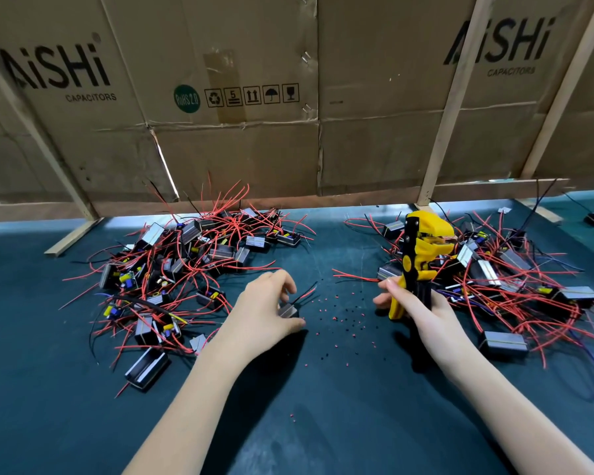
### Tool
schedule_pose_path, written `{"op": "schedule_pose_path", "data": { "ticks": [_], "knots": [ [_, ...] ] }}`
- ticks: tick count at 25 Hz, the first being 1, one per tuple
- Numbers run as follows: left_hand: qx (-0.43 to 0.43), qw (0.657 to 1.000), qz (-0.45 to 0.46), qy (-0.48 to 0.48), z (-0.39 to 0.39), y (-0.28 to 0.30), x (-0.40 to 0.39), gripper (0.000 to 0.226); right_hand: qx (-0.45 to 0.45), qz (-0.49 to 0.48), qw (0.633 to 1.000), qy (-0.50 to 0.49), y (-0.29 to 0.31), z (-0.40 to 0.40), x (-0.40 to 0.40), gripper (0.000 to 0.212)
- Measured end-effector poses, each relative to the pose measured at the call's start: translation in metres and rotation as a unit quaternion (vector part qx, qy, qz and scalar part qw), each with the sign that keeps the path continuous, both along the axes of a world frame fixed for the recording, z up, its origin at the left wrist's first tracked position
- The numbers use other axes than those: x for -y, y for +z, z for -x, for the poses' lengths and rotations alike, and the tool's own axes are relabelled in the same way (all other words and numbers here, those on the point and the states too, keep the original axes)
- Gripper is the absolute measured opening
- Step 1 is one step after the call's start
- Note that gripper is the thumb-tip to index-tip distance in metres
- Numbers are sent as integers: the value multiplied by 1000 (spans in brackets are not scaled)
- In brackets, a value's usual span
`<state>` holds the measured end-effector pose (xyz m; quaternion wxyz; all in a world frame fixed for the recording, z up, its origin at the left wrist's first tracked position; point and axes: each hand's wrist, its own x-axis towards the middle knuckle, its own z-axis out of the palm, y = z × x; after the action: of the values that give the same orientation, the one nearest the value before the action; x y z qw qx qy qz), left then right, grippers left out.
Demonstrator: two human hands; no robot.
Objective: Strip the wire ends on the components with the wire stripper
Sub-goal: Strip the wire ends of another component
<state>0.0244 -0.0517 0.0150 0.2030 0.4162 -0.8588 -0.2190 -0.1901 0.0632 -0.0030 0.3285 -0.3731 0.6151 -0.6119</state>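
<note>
My right hand grips the handles of a yellow and black wire stripper, which stands upright with its jaws at the top, facing right. My left hand holds a small black component down near the dark green mat; its red and black wires stick out to the upper right. The stripper and the component are apart, with a gap of mat between them.
A pile of components with red wires lies left of my left hand, another pile right of the stripper. Tiny red and black insulation bits dot the mat between my hands. A cardboard wall on wooden slats closes the back.
</note>
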Motion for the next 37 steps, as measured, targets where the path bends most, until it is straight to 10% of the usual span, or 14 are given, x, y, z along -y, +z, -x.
{"op": "schedule_pose_path", "data": {
  "ticks": [12, 18, 24, 30, 37],
  "knots": [
    [-4, 939, 262, -223, 39, 7, -49, 33, 9, 22, 1000, -4, -2, 3, 3, 59],
    [119, 976, 176, -40, 13, 4, -19, 21, 36, 39, 998, -20, -1, 7, 4, 58],
    [57, 994, 78, -50, 5, 4, -9, 17, 49, 57, 997, 1, -1, 5, 4, 44],
    [-91, 996, 15, -2, 11, -3, -5, 11, -66, 34, 997, 16, -11, 6, 2, 27],
    [-52, 998, -25, -19, 17, -11, -7, 6, -378, -37, 920, -95, -7, 6, -1, 30]
  ]
}}
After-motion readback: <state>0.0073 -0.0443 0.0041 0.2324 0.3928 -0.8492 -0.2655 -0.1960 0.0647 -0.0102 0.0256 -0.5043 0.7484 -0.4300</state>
